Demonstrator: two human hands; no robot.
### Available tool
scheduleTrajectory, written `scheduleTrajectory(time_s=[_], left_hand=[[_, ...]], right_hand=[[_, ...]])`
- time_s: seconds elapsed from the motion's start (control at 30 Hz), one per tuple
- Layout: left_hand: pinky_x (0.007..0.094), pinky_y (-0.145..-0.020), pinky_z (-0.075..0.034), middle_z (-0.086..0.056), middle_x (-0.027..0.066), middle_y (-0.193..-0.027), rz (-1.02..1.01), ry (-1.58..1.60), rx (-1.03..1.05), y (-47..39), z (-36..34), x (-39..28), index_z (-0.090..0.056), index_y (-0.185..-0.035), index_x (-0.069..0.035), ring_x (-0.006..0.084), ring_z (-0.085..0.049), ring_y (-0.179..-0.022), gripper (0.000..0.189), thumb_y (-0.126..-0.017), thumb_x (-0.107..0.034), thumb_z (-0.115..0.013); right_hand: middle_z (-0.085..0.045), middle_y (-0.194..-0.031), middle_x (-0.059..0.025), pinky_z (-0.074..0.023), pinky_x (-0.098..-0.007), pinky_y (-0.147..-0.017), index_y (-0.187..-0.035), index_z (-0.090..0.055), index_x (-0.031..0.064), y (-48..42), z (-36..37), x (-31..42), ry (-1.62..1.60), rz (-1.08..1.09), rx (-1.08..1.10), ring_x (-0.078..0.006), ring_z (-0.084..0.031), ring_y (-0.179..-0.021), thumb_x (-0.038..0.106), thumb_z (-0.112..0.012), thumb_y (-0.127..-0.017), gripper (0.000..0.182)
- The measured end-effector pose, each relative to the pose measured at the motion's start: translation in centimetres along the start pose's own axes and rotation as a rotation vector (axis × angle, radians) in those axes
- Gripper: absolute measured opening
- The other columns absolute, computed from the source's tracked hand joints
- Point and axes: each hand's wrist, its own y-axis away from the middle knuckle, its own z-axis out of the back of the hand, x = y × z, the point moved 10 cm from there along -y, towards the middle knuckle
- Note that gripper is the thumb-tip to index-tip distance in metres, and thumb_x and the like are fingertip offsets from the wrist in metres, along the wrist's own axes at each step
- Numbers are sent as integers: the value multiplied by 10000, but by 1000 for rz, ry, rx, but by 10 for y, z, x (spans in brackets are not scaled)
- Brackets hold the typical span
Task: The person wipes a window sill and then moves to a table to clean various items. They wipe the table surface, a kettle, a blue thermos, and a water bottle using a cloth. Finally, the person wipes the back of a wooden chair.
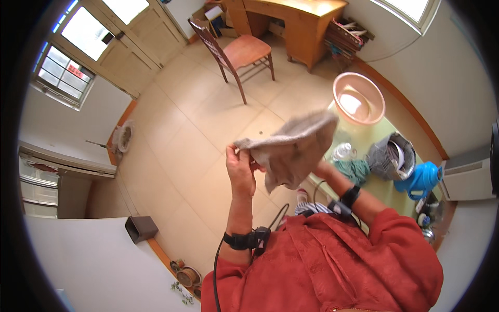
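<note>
A grey-beige cloth (296, 150) is stretched out in the air in front of me, slightly blurred. At its left corner, my left hand (239, 165) pinches the edge between thumb and fingers. My right hand (322, 171) is at the cloth's right side, its fingers mostly hidden behind the fabric, so its grip cannot be made out. To the right, on a pale green table (384, 202), a dark green cloth (353, 171) lies beside a clear plastic bottle (343, 151) and a grey basket (384, 156).
A pink basin (358, 98) sits at the table's far end; a blue plastic jug (419, 181) stands at its right side. Ahead are a wooden chair (247, 50) and a wooden desk (304, 31). A brown bin (142, 229) and flowerpots (188, 276) stand along the left wall.
</note>
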Motion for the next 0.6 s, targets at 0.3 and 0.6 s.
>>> scheduleTrajectory(time_s=[0.3, 0.6], left_hand=[[261, -481, -497, -617, 61, -847, 80, -158, -124, -57, 62, 27, -487, -1095, -56, 136, -608, -657, 173, -962, -158, -533], [262, -636, -553, -621, 84, -921, 77, -351, -175, -119, 179, -10, -516, -1179, -18, 146, -639, -770, 272, -959, -174, -551]], right_hand=[[-449, -1411, -147, -306, -332, -1102, -1363, -478, 61, -60, -102, 139, 677, 429, 417, -252, -419, -1308, 134, -682, -834, 572], [-574, -930, -107, -413, -376, -752, -774, -550, 66, -189, -163, 218, 1250, 747, 193, -314, -522, -866, -27, -558, -616, 184]])
